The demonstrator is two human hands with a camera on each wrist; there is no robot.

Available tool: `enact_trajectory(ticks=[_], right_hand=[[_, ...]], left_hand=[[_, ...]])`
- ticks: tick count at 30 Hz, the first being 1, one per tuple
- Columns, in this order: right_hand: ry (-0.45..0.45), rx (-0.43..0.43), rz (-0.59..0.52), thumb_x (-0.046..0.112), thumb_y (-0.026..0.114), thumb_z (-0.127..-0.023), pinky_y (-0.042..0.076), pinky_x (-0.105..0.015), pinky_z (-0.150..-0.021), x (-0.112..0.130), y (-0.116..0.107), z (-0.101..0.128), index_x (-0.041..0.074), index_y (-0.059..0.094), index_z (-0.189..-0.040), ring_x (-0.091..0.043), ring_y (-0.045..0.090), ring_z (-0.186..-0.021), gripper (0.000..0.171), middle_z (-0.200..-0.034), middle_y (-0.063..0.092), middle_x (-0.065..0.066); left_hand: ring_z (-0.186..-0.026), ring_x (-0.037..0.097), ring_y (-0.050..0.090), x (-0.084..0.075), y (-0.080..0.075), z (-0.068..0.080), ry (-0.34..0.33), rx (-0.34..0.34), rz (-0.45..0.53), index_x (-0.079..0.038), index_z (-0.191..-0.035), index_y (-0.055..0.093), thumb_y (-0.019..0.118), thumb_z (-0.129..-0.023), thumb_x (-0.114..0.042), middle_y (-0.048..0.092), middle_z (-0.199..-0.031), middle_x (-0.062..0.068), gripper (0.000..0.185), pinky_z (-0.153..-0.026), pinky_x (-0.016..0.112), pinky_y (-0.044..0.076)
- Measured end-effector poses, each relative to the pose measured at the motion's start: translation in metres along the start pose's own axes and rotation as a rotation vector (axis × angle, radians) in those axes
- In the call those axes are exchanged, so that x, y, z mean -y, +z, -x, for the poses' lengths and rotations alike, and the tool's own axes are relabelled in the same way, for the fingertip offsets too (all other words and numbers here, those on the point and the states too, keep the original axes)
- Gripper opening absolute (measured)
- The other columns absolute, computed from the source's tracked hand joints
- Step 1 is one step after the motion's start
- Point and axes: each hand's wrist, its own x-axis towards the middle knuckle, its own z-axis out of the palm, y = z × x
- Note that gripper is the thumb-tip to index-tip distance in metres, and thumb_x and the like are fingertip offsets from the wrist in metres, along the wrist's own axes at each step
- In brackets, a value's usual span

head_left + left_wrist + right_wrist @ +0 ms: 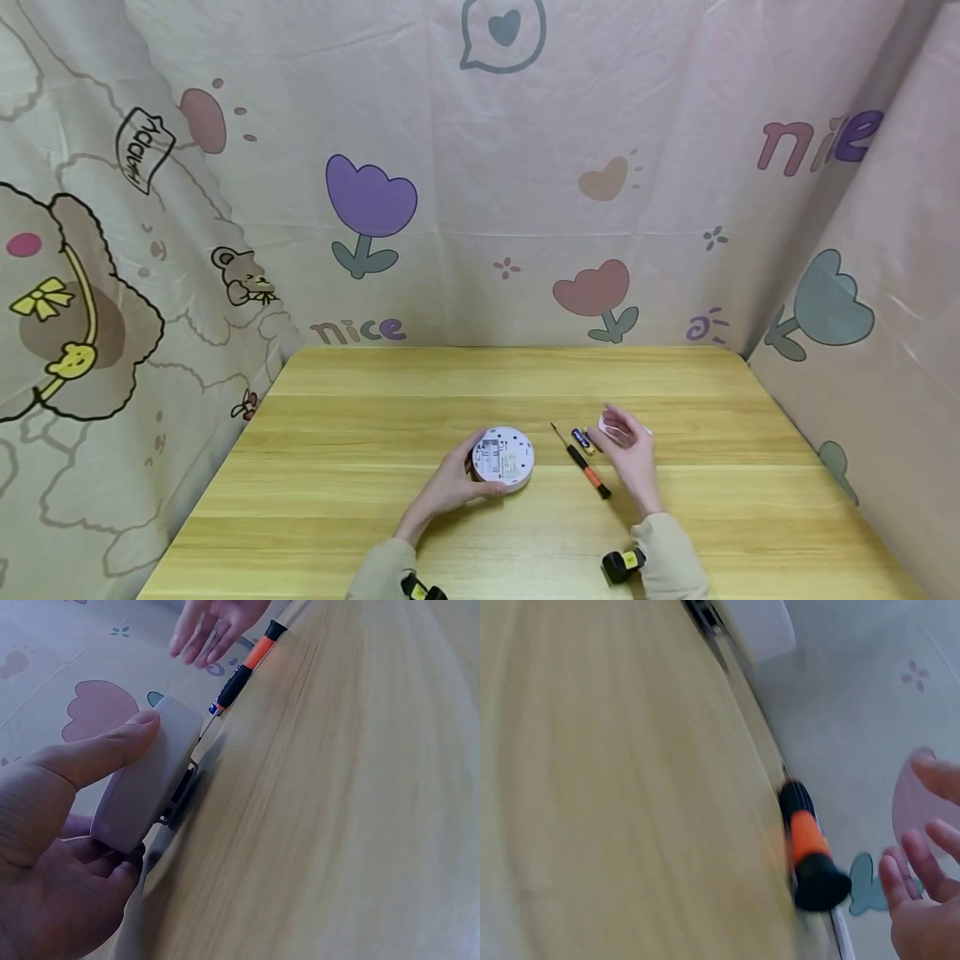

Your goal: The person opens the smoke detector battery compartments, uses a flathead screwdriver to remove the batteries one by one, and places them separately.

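left hand [450,487] grips round white device [503,457] | right hand [628,454] open, fingers loose, screwdriver [581,460] at its 9 o'clock | risk: a careless brush rolls screwdriver or battery [582,440] across counter [390,417]

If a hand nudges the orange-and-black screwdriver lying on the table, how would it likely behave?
The screwdriver has a round handle and lies flat on the smooth wooden table, so it would probably roll sideways. It looks slim and rigid, likely light. Its thin tip may pivot rather than slide straight.

Head view high, looking down; wrist views close, apparently table-level; all share screwdriver [588,470].
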Motion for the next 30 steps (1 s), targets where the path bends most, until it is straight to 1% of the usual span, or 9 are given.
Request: enact_trajectory(ticks=[3,5,9,12,14,16,18,22,30], right_hand=[[0.024,-0.094,0.025,-0.007,0.076,-0.083,0.053,-0.009,-0.091,-0.002,-0.009,-0.004,-0.013,0.055,-0.132,-0.002,0.064,-0.099,0.054,-0.105,0.066,0.011],[0.035,-0.142,0.089,-0.004,0.076,-0.083,0.049,-0.006,-0.091,-0.003,-0.015,-0.005,-0.01,0.057,-0.133,-0.004,0.062,-0.102,0.053,-0.111,0.066,0.004],[0.065,-0.17,0.255,0.003,0.078,-0.083,0.047,-0.011,-0.09,-0.006,-0.025,-0.007,-0.004,0.057,-0.136,-0.022,0.059,-0.112,0.057,-0.129,0.06,-0.018],[0.094,-0.137,0.355,0.005,0.078,-0.083,0.049,-0.033,-0.104,-0.007,-0.031,-0.008,-0.006,0.049,-0.142,-0.04,0.052,-0.123,0.067,-0.14,0.051,-0.03],[0.114,-0.103,0.408,0.006,0.078,-0.082,0.041,-0.051,-0.114,-0.007,-0.035,-0.008,-0.007,0.042,-0.146,-0.047,0.044,-0.13,0.075,-0.144,0.044,-0.033],[0.138,-0.067,0.454,0.008,0.078,-0.082,0.032,-0.061,-0.117,-0.007,-0.038,-0.009,-0.007,0.036,-0.15,-0.051,0.037,-0.135,0.081,-0.148,0.04,-0.035],[0.16,-0.029,0.494,0.01,0.077,-0.083,0.027,-0.064,-0.118,-0.008,-0.041,-0.01,-0.007,0.031,-0.152,-0.051,0.032,-0.137,0.085,-0.15,0.037,-0.035],[0.183,0.031,0.561,0.014,0.077,-0.084,0.028,-0.062,-0.115,-0.011,-0.046,-0.013,-0.007,0.026,-0.154,-0.05,0.03,-0.137,0.089,-0.15,0.036,-0.035],[0.179,0.115,0.662,0.019,0.079,-0.083,0.028,-0.062,-0.113,-0.013,-0.056,-0.02,-0.013,0.027,-0.151,-0.049,0.034,-0.129,0.092,-0.141,0.044,-0.038]], left_hand=[[-0.146,0.048,0.036,0.0,0.0,0.0,-0.002,0.0,0.002,0.011,-0.154,0.024,0.088,-0.076,-0.019,0.034,-0.157,0.034,0.105,-0.122,0.056,0.029],[-0.146,0.048,0.035,0.0,0.0,0.0,-0.007,-0.001,0.001,0.011,-0.154,0.024,0.088,-0.076,-0.019,0.033,-0.157,0.034,0.106,-0.122,0.056,0.029],[-0.146,0.048,0.035,-0.001,0.0,0.0,-0.01,-0.004,-0.009,0.01,-0.154,0.024,0.089,-0.075,-0.019,0.033,-0.157,0.033,0.106,-0.122,0.056,0.028],[-0.146,0.048,0.035,0.0,0.0,0.0,-0.012,-0.005,-0.005,0.01,-0.154,0.024,0.089,-0.075,-0.019,0.034,-0.157,0.033,0.106,-0.122,0.056,0.028],[-0.147,0.048,0.035,0.0,0.0,0.0,-0.015,-0.004,-0.003,0.01,-0.154,0.024,0.089,-0.075,-0.019,0.033,-0.157,0.033,0.106,-0.122,0.056,0.028],[-0.147,0.048,0.035,0.0,0.0,0.0,-0.017,-0.005,-0.006,0.01,-0.154,0.025,0.089,-0.075,-0.019,0.033,-0.157,0.033,0.106,-0.122,0.056,0.028],[-0.147,0.048,0.035,0.0,0.0,0.0,-0.018,-0.004,-0.006,0.01,-0.154,0.025,0.089,-0.075,-0.019,0.033,-0.157,0.033,0.105,-0.122,0.056,0.028],[-0.147,0.048,0.034,0.0,0.0,0.001,-0.018,-0.004,0.0,0.01,-0.154,0.025,0.089,-0.075,-0.019,0.033,-0.157,0.034,0.105,-0.122,0.056,0.028],[-0.147,0.049,0.034,-0.003,0.0,0.001,-0.021,-0.002,-0.001,0.01,-0.154,0.024,0.088,-0.076,-0.019,0.032,-0.158,0.034,0.105,-0.122,0.057,0.028]])
